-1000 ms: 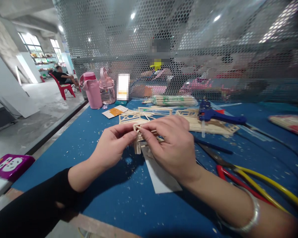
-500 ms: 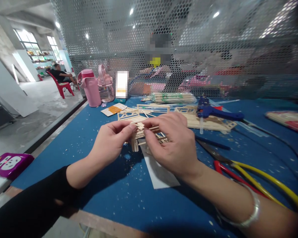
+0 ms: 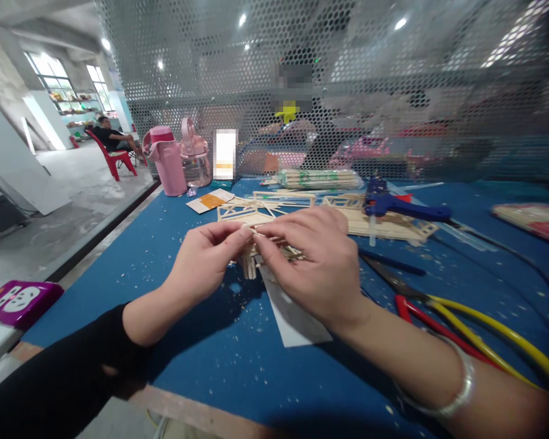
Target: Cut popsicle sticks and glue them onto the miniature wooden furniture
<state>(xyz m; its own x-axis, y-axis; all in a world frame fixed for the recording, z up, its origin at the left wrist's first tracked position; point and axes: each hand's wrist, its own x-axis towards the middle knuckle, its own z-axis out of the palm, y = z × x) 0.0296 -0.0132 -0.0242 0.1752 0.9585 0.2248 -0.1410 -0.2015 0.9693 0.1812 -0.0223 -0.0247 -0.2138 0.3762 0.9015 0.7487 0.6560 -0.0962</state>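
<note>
Above the blue table, a small structure of thin wooden sticks is held between both hands. My left hand pinches its left side with thumb and forefinger. From the right, my right hand closes thumb and fingers on the same structure, covering much of it. Both thumbs meet near its top. A white paper sheet lies under my right hand. Behind the hands is a larger stick framework, with a blue glue gun resting over it.
Red-and-yellow-handled cutters lie at right, near a dark cable. Wrapped stick bundles lie at the back. A pink flask, a clear bottle and a lit phone stand back left. A purple power strip sits on the left edge.
My right thumb and fingers have moved left, closer to the left fingertips, and now cover the top of the stick structure. The left hand has hardly moved.
</note>
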